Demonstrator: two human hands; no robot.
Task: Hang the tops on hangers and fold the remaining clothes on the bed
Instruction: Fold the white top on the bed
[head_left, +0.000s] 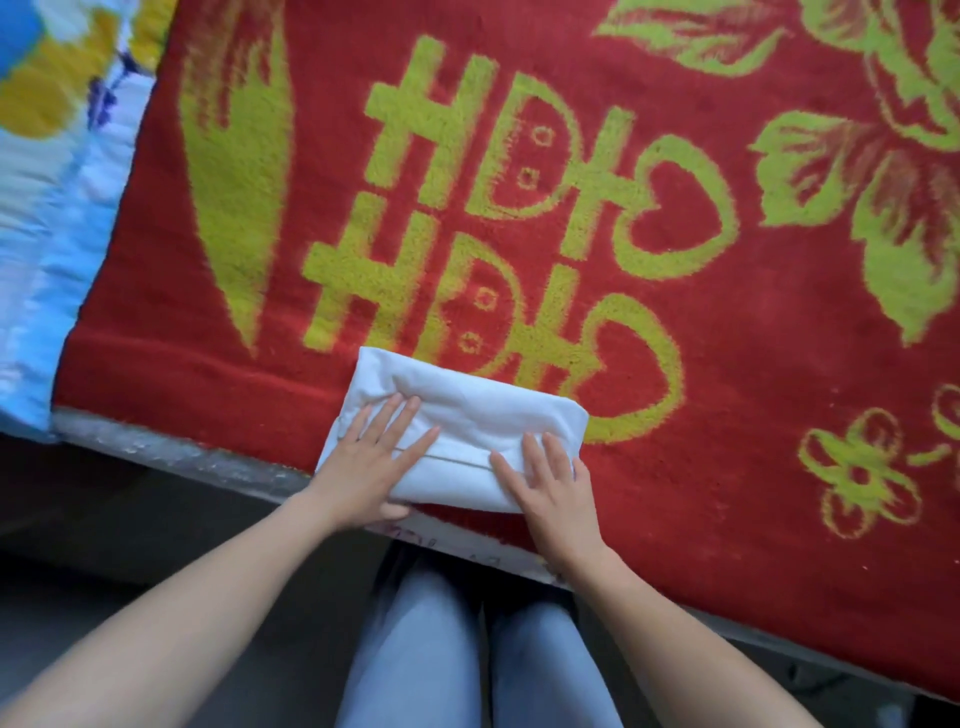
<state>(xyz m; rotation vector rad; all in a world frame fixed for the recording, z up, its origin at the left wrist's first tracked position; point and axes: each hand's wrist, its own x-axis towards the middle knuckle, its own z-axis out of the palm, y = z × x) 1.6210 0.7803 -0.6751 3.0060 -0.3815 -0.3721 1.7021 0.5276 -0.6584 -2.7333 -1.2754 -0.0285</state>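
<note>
**Folding stage: white piece pretty much done, pressing it flat**

So the small folded white cotton garment (457, 431) sits at the near edge of the bed (171, 452), on top of the fuzzy red blanket with the yellow-green lettering and flowers (727, 322). It's already down to a compact rectangle, a bit tilted relative to the bed edge, with a hem line running across the near half.

Both hands are on it. The left hand (374, 462) lies flat, fingers spread, palm down over the left part of the bundle. The right hand (550, 483) does the same on the right part, fingers extended. Neither one pinches or grips anything, they're just open and pressing down.

My read: this is the smoothing step of folding this piece, squeezing out air and setting the creases. No hangers or other clothes in view, so I can't say how much of the whole job is left.

Next move probably calls for either one more fold or lifting the bundle from underneath with both hands so it doesn't flop open. A pale blue patterned quilt (47, 218) lies off to the left.
</note>
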